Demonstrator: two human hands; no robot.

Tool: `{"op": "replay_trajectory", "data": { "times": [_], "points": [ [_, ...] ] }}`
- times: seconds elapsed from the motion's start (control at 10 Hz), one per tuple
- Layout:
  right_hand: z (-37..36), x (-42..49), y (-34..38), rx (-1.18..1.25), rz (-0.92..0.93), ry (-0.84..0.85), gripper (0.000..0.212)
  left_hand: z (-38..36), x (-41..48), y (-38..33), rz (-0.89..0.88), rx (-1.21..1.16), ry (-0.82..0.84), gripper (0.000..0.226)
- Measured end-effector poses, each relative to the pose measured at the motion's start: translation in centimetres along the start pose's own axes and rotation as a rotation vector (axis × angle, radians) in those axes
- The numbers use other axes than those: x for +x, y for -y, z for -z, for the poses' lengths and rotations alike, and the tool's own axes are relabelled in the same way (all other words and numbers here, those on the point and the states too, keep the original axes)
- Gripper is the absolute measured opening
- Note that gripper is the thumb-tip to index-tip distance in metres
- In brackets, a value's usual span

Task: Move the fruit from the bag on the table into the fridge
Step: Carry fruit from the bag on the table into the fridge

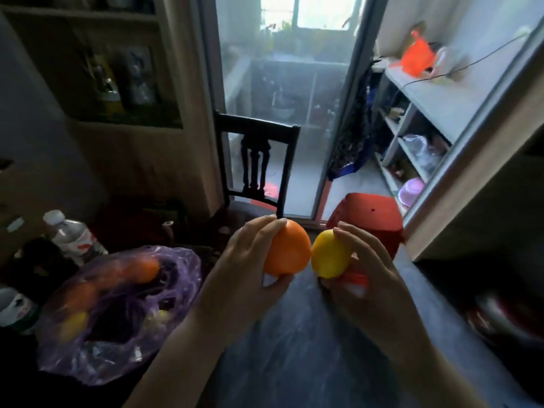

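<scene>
While the purple bag [117,313] lies to their left, the left hand [247,260] grips an orange [287,250], fingers curled, and the right hand [365,266] grips a lemon [331,254].

Both forearms [188,334] extend from 6 o'clock. The left hand [244,260] curls round a round orange fruit [290,251]; the right hand [371,266], at its 3 o'clock, grips an oval yellow fruit [329,256].

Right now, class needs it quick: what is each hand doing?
Left hand: fingers curled round the orange, holding it.
Right hand: fingers curled round the yellow lemon, holding it.
</scene>
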State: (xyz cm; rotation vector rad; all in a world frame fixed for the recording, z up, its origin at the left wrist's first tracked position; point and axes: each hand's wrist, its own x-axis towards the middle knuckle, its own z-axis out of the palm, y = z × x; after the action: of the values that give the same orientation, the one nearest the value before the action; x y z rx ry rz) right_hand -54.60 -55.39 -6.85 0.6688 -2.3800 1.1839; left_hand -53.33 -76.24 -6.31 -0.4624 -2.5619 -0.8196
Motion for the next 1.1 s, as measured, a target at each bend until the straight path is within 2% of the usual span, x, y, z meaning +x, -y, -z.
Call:
{"op": "replay_trajectory", "data": {
  "times": [0.2,0.4,0.5,0.6,0.7,0.8,0.9,1.0,1.1],
  "points": [
    [14.0,-8.7,-2.4,-0.158,-0.131,-0.129,0.059,-7.2,1.8,-12.7,-0.209,-0.083,0.126,0.079],
    [26.0,-18.2,-1.9,-0.387,-0.28,-0.295,0.066,-12.8,2.2,-26.1,-0.459,-0.252,0.21,0.08],
    [30.2,-21.8,-0.7,-0.492,-0.383,-0.378,0.065,-18.5,3.7,-30.7,-0.472,-0.276,0.373,0.055],
    [33.1,-24.8,0.0,-0.597,-0.451,-0.474,0.07,-24.8,4.2,-33.0,-0.652,-0.469,0.384,0.072],
    [35.2,-27.6,0.7,-0.694,-0.555,-0.557,0.066,-23.3,4.2,-38.4,-0.782,-0.55,0.37,0.085],
    [36.7,-30.5,1.5,-0.773,-0.675,-0.653,0.071,-23.2,2.8,-43.4,-0.875,-0.539,0.371,0.083],
    [37.8,-33.1,2.4,-0.847,-0.744,-0.762,0.067,-23.9,1.7,-47.3,-1.021,-0.617,0.39,0.072],
    [38.2,-35.6,3.2,-0.874,-0.785,-0.907,0.06,-24.6,0.3,-51.1,-1.171,-0.661,0.422,0.071],
    [38.2,-38.7,4.6,-0.879,-0.816,-1.024,0.06,-25.7,-2.0,-54.0,-1.261,-0.687,0.528,0.083]
  ]
}}
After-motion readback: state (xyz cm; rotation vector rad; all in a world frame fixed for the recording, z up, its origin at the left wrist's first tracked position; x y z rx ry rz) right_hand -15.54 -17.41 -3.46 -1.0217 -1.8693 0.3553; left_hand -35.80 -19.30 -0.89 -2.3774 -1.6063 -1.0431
